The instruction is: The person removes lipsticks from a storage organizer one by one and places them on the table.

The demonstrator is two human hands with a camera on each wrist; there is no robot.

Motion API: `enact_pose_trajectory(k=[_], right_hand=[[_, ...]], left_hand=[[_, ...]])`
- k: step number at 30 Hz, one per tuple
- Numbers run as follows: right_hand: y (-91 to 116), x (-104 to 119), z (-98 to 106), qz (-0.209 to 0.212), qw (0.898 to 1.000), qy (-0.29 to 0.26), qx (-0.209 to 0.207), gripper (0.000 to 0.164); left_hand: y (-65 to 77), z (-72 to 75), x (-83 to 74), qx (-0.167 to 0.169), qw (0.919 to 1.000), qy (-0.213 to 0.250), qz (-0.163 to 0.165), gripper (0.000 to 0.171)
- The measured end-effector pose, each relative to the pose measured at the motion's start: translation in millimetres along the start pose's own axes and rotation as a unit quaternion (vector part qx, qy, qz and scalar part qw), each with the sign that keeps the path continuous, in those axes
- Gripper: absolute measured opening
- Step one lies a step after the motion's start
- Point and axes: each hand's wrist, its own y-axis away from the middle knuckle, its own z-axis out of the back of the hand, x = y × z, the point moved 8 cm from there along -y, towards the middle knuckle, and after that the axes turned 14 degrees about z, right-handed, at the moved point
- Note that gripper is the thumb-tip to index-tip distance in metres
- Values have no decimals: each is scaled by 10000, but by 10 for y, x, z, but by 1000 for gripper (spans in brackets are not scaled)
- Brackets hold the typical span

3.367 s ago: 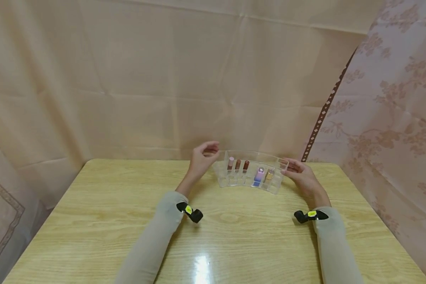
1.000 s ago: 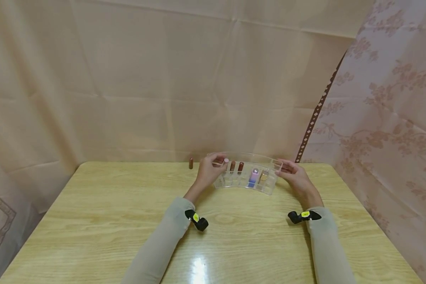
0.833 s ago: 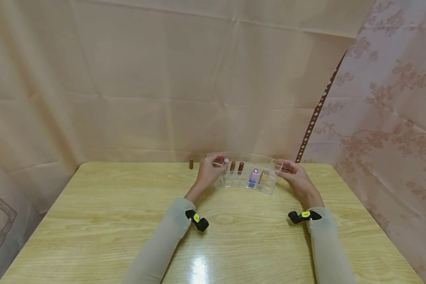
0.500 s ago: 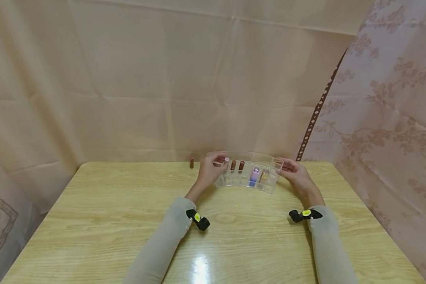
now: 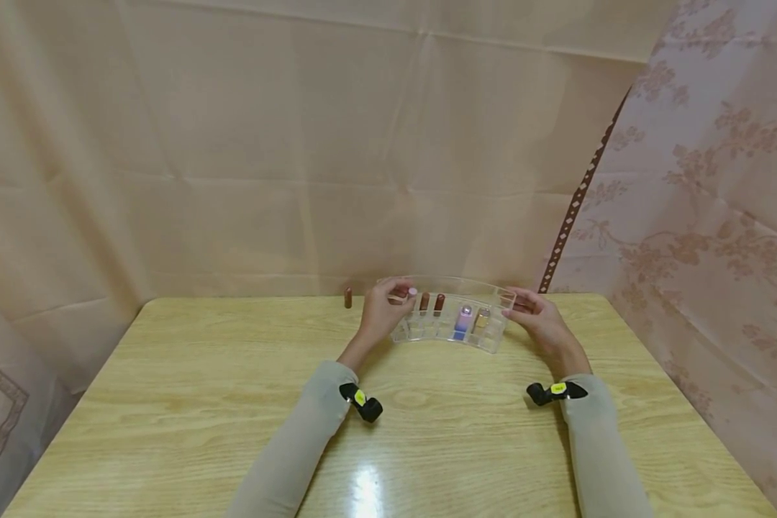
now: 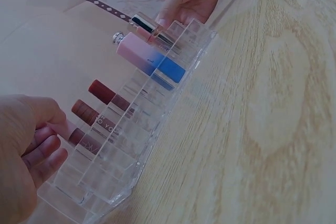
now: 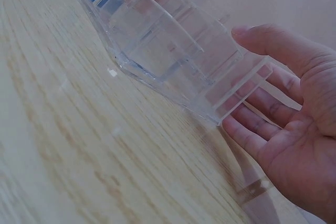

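While the left hand (image 5: 380,314) pinches the pink-capped lipstick (image 6: 77,136), the right hand (image 5: 545,324) grips one end of the clear organizer (image 5: 435,331) on the desk (image 5: 453,439).

Head view looks forward and down — both wrist views, close in, share the organizer (image 7: 168,56).

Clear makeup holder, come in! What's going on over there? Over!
Left hand: pinching the pink-capped tube in the clear holder. Right hand: gripping the holder's right end. Brown tube standing outside, left of the holder; doesn't look in the way.
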Motion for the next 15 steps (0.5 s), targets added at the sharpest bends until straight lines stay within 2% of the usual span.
enact_pose_trajectory(k=[6,15], right_hand=[[18,-14,-5,-105,9999,104,-23,63],[60,-14,15,-76,10000,30,-24,66]], left_hand=[[17,2,3,-40,9999,-99,133,25],[39,-39,-7,59,9998,-165,107,22]])
